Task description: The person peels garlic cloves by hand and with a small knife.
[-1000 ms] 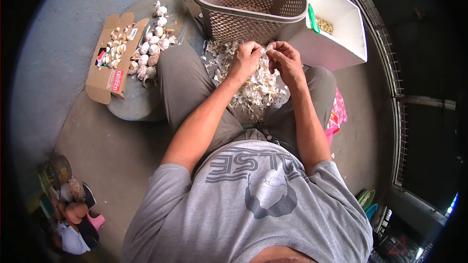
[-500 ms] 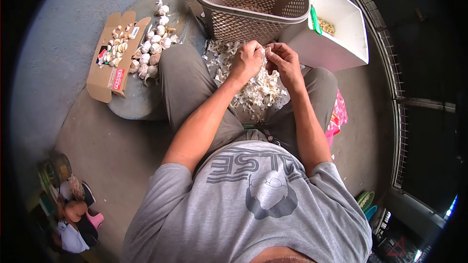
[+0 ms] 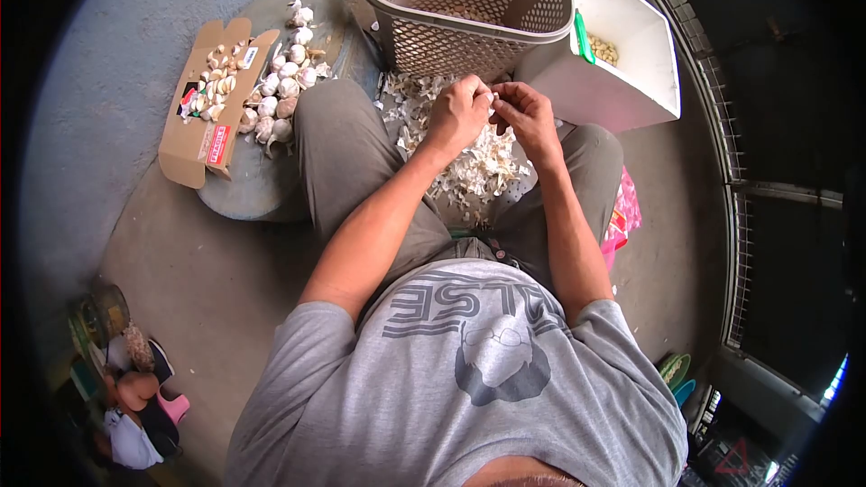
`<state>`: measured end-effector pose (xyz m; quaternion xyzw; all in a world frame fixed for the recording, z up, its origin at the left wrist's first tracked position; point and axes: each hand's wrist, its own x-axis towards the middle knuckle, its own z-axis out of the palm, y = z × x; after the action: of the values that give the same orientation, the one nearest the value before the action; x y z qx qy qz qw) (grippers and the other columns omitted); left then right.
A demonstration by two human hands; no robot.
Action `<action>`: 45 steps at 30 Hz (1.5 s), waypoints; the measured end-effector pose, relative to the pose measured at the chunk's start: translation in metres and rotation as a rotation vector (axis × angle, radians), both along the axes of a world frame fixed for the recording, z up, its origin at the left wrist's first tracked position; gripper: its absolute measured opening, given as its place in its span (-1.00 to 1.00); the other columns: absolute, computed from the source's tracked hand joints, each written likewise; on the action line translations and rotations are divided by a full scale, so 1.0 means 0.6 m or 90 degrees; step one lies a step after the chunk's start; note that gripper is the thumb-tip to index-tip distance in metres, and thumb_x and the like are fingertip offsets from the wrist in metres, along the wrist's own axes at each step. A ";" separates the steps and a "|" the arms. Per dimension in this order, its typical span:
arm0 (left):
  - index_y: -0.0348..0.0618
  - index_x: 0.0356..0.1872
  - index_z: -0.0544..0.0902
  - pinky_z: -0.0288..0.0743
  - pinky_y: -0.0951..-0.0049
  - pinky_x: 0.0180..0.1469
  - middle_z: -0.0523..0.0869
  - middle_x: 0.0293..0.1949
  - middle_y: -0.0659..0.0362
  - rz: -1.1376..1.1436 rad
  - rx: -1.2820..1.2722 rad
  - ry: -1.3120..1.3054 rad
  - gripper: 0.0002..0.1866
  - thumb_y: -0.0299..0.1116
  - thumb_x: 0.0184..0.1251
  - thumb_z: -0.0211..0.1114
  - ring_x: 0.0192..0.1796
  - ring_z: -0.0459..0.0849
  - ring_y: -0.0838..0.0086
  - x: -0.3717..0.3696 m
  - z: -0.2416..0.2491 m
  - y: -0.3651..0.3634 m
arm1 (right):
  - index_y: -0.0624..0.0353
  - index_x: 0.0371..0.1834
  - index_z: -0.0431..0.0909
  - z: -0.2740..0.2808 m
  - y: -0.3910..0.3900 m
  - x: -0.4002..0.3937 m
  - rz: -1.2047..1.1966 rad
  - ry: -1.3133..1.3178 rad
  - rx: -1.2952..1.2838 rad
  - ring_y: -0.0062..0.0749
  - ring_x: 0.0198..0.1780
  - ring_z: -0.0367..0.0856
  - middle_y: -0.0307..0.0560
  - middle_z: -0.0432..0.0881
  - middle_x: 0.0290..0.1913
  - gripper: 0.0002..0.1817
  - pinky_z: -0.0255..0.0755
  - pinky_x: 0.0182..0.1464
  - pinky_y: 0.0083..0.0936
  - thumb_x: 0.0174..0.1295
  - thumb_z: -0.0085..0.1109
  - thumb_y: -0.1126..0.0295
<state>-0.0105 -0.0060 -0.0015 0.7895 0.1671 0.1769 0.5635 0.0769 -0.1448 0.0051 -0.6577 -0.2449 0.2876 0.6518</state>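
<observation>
Both hands meet above a heap of pale garlic skins (image 3: 483, 167) between the knees. My left hand (image 3: 462, 113) is closed, its fingertips pinching a small whitish piece that looks like a garlic clove (image 3: 492, 99). Against the same piece, the fingers of my right hand (image 3: 528, 114) are bent and pressed together. Fingers cover most of the piece. To the left, whole garlic bulbs (image 3: 289, 88) lie on a round grey surface (image 3: 244, 198), beside an opened cardboard box (image 3: 188, 146) with loose cloves (image 3: 216, 90) on it.
A brown perforated basket (image 3: 451, 43) stands ahead. Right of it is a white foam box (image 3: 600, 95) with peeled cloves (image 3: 603, 50) inside and a green-handled item (image 3: 585, 39) at its edge. A pink bag (image 3: 624, 216) lies beside the right knee. Another person (image 3: 135, 397) is at lower left.
The fingertips of both hands have shifted slightly around the small piece. The hands stay together in nearly the same place over the skins.
</observation>
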 end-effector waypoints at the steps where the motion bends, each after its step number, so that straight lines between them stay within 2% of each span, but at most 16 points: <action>1: -0.25 -0.26 0.65 0.63 0.10 -0.20 0.76 -0.39 -0.08 0.001 0.008 0.010 -0.81 -0.31 0.43 0.24 -0.29 0.78 0.02 0.000 0.000 0.002 | 0.40 -0.01 0.56 0.003 0.001 -0.004 -0.014 0.006 0.007 -0.55 -0.37 0.69 -0.14 0.68 -0.32 -0.85 0.56 -0.45 -0.61 0.44 0.20 0.56; 8: -0.23 -0.30 0.60 0.63 0.04 -0.19 0.76 -0.37 -0.13 0.020 0.115 -0.020 -0.79 -0.28 0.44 0.20 -0.26 0.77 -0.08 0.000 -0.002 -0.003 | 0.38 -0.02 0.57 0.012 -0.010 0.004 0.027 0.082 0.024 -0.51 -0.41 0.69 -0.12 0.69 -0.30 -0.84 0.58 -0.46 -0.57 0.42 0.23 0.55; 12: -0.25 -0.31 0.61 0.63 0.04 -0.21 0.76 -0.38 -0.13 0.014 0.174 -0.021 -0.78 -0.28 0.43 0.22 -0.26 0.77 -0.08 0.003 -0.015 -0.008 | 0.35 0.00 0.57 0.019 -0.015 0.007 -0.026 0.146 0.099 -0.51 -0.42 0.69 -0.14 0.68 -0.30 -0.83 0.56 -0.47 -0.60 0.42 0.24 0.52; 15: -0.30 -0.22 0.67 0.61 0.24 -0.24 0.74 -0.40 -0.07 0.001 0.065 -0.033 -0.82 -0.36 0.39 0.29 -0.36 0.77 0.19 0.002 -0.006 -0.011 | 0.34 0.02 0.57 0.015 -0.016 0.013 -0.040 0.130 0.103 -0.52 -0.42 0.68 -0.15 0.68 -0.31 -0.81 0.54 -0.48 -0.62 0.43 0.24 0.51; 18: -0.30 -0.22 0.69 0.61 0.29 -0.26 0.74 -0.41 -0.07 -0.026 -0.045 -0.029 -0.82 -0.35 0.38 0.31 -0.38 0.76 0.26 -0.003 0.010 -0.009 | 0.33 0.05 0.56 0.009 -0.016 0.013 -0.007 0.103 0.083 -0.51 -0.42 0.69 -0.15 0.68 -0.30 -0.79 0.53 -0.48 -0.63 0.43 0.23 0.50; 19: -0.28 -0.24 0.70 0.59 0.30 -0.30 0.74 -0.43 -0.07 -0.031 -0.005 -0.027 -0.83 -0.36 0.38 0.30 -0.40 0.75 0.31 -0.001 0.001 -0.006 | 0.33 0.07 0.55 0.007 -0.015 0.012 0.006 0.102 0.072 -0.51 -0.42 0.69 -0.15 0.69 -0.30 -0.79 0.53 -0.48 -0.63 0.44 0.22 0.49; 24: -0.28 -0.26 0.70 0.59 0.27 -0.31 0.73 -0.46 -0.07 -0.014 0.072 0.007 -0.83 -0.36 0.38 0.30 -0.41 0.75 0.29 -0.007 0.013 -0.005 | 0.33 0.05 0.55 0.012 -0.011 0.005 0.008 0.164 0.069 -0.53 -0.41 0.70 -0.15 0.69 -0.31 -0.79 0.53 -0.49 -0.63 0.45 0.22 0.47; 28: -0.28 -0.28 0.68 0.59 0.27 -0.32 0.73 -0.47 -0.03 0.001 0.136 -0.010 -0.84 -0.37 0.36 0.31 -0.41 0.75 0.30 -0.004 -0.004 -0.005 | 0.32 0.05 0.57 0.011 -0.011 0.006 0.017 0.151 0.061 -0.55 -0.41 0.69 -0.17 0.69 -0.31 -0.80 0.53 -0.48 -0.64 0.46 0.23 0.45; 31: -0.29 -0.27 0.69 0.59 0.30 -0.31 0.74 -0.47 0.02 0.012 0.025 -0.008 -0.85 -0.39 0.36 0.31 -0.41 0.75 0.34 -0.006 0.019 -0.005 | 0.31 0.06 0.59 0.010 -0.011 0.008 0.021 0.104 0.045 -0.57 -0.41 0.68 -0.19 0.68 -0.31 -0.80 0.53 -0.45 -0.64 0.45 0.24 0.47; 34: -0.30 -0.27 0.70 0.59 0.33 -0.31 0.74 -0.47 0.06 0.000 0.043 -0.046 -0.86 -0.41 0.36 0.31 -0.40 0.76 0.37 -0.004 0.009 0.005 | 0.33 0.06 0.61 0.001 -0.012 0.012 0.038 0.056 0.025 -0.59 -0.39 0.68 -0.20 0.68 -0.30 -0.80 0.54 -0.43 -0.64 0.44 0.24 0.50; 40: -0.32 -0.28 0.72 0.58 0.31 -0.34 0.75 -0.47 0.01 -0.016 0.102 -0.049 -0.84 -0.40 0.36 0.31 -0.42 0.76 0.34 -0.006 0.003 0.007 | 0.37 0.02 0.64 -0.003 -0.010 0.010 0.054 -0.008 -0.054 -0.57 -0.38 0.70 -0.18 0.70 -0.33 -0.82 0.55 -0.41 -0.62 0.43 0.24 0.54; 43: -0.28 -0.39 0.69 0.64 0.12 -0.29 0.74 -0.47 -0.10 -0.012 0.117 -0.057 -0.79 -0.33 0.37 0.28 -0.36 0.78 0.01 -0.006 0.004 0.006 | 0.39 0.00 0.64 0.001 -0.012 0.007 0.058 0.008 -0.044 -0.55 -0.38 0.70 -0.16 0.70 -0.34 -0.84 0.58 -0.39 -0.60 0.42 0.23 0.56; 45: -0.27 -0.38 0.68 0.65 0.10 -0.29 0.74 -0.47 -0.10 -0.027 0.096 -0.041 -0.80 -0.35 0.36 0.27 -0.34 0.78 -0.01 -0.007 0.013 0.006 | 0.41 -0.01 0.63 0.000 -0.013 0.007 0.055 0.023 -0.025 -0.54 -0.37 0.71 -0.14 0.71 -0.34 -0.84 0.59 -0.39 -0.59 0.42 0.22 0.56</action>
<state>-0.0145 -0.0023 0.0065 0.8268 0.1181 0.2023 0.5114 0.0810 -0.1525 0.0051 -0.6539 -0.2555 0.3320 0.6300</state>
